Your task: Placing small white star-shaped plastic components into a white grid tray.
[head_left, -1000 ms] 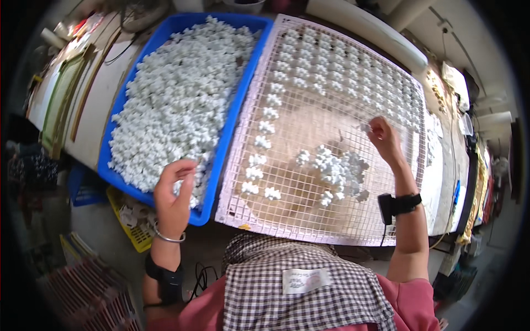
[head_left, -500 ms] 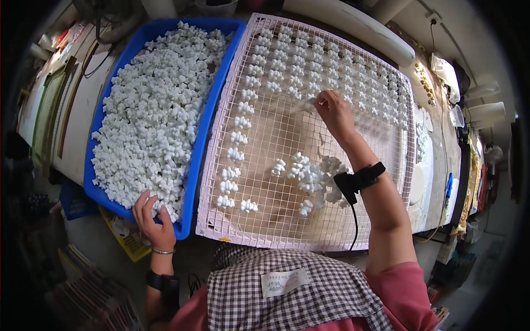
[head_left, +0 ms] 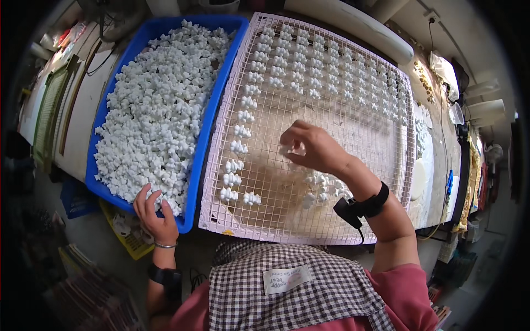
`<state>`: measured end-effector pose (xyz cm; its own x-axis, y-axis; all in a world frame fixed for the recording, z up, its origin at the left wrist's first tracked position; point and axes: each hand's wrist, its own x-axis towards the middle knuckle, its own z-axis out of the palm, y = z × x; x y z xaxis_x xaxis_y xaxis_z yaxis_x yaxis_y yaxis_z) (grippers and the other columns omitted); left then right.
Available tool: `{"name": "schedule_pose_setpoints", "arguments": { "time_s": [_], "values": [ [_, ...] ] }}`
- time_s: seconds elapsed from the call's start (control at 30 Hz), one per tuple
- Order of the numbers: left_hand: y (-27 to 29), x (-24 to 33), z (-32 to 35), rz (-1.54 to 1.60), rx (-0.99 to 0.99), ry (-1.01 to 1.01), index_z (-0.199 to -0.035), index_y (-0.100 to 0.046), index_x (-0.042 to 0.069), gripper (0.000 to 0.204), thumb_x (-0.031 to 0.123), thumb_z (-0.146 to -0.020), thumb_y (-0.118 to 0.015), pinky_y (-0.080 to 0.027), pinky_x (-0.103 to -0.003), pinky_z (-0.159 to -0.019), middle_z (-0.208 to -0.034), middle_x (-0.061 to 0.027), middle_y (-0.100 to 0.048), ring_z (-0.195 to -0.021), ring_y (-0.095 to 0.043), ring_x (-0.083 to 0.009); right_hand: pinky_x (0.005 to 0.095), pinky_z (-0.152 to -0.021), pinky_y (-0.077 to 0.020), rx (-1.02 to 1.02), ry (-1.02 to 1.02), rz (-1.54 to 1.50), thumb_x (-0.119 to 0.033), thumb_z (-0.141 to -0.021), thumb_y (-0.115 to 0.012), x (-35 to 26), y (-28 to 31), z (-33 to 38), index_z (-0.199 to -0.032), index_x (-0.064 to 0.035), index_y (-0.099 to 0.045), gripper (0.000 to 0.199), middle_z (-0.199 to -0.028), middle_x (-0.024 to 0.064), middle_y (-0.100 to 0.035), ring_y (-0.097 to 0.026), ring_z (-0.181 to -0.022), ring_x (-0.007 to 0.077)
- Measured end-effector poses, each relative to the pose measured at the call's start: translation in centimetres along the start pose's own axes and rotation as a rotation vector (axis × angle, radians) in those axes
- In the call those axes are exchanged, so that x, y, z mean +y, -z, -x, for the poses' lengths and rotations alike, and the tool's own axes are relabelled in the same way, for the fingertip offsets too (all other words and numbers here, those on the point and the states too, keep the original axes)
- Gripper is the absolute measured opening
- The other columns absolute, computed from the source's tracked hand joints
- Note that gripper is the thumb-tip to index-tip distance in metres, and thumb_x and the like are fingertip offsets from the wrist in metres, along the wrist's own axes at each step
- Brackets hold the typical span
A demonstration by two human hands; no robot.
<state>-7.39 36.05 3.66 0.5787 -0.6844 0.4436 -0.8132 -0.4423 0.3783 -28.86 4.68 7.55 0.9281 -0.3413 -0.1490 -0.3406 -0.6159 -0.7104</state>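
Rows of small white knobbly pieces [head_left: 316, 71] sit on a wire-mesh rack with a pale pink frame [head_left: 218, 127]; one column runs down its left side. Over the middle of the mesh is my right hand [head_left: 317, 146], its fingers curled in a pinch on a small white knobbly piece [head_left: 285, 149], partly hidden. Below that hand lies a loose cluster of white pieces [head_left: 323, 185], partly covered by the wrist. My left hand [head_left: 157, 218] rests over the near rim of a blue tub [head_left: 207, 132], fingers apart and touching the heaped white pieces [head_left: 154, 105].
A white roll [head_left: 353, 27] lies beyond the rack's far edge. To the right, a side surface [head_left: 425, 160] carries pale sheets and a cable. A yellow basket [head_left: 130, 234] stands low under the tub's near end. A black strap device [head_left: 359, 209] with a cable is on my right forearm.
My right hand has come back from the far rows toward me and to the left, over the middle of the mesh. My left hand stays at the tub's rim.
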Motion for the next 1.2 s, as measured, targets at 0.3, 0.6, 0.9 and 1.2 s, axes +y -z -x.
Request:
{"name": "schedule_pose_setpoints", "arguments": {
  "time_s": [0.3,0.6,0.9,1.2],
  "values": [
    [0.1,-0.1,0.1,0.001,0.019,-0.02,-0.098,-0.056,0.002,0.018,0.01,-0.082,-0.052,-0.036,-0.045,-0.088,-0.114,-0.0172,-0.053,-0.102,-0.048,-0.0364,0.0387,-0.075,-0.0491,0.341,-0.2,0.297,-0.024,-0.077,-0.065,4.8,1.4,1.1,-0.109,-0.0062,-0.05,0.039,-0.095,0.0133,-0.056,-0.059,-0.081,0.0312],
    [-0.2,-0.3,0.2,0.009,0.029,-0.028,-0.097,-0.056,0.002,0.016,0.01,-0.083,-0.051,-0.035,-0.045,-0.089,-0.115,-0.0173,-0.053,-0.103,-0.048,-0.0357,0.0334,-0.064,-0.0482,0.519,-0.186,0.124,-0.007,-0.071,-0.062,6.9,3.7,0.3,-0.106,-0.0093,-0.058,0.035,-0.082,0.011,-0.056,-0.057,-0.068,0.0224],
    [0.1,-0.1,0.1,0.008,0.023,-0.031,-0.096,-0.056,0.002,0.016,0.009,-0.083,-0.051,-0.035,-0.045,-0.088,-0.115,-0.0174,-0.054,-0.102,-0.048,-0.0356,0.0345,-0.072,-0.05,0.562,-0.131,0.218,-0.005,-0.081,-0.057,10.9,4.9,-0.1,-0.1,-0.0083,-0.06,0.02,-0.092,0.012,-0.057,-0.061,-0.08,0.0264],
    [-0.1,-0.2,0.2,0.009,0.022,-0.029,-0.097,-0.056,0.002,0.017,0.009,-0.084,-0.05,-0.036,-0.045,-0.087,-0.113,-0.0175,-0.054,-0.101,-0.049,-0.0349,0.0352,-0.071,-0.0511,0.487,-0.248,0.266,-0.013,-0.077,-0.068,8.3,5.5,1.9,-0.098,-0.0083,-0.061,0.022,-0.094,0.0109,-0.057,-0.061,-0.082,0.0234]
  ]
}}
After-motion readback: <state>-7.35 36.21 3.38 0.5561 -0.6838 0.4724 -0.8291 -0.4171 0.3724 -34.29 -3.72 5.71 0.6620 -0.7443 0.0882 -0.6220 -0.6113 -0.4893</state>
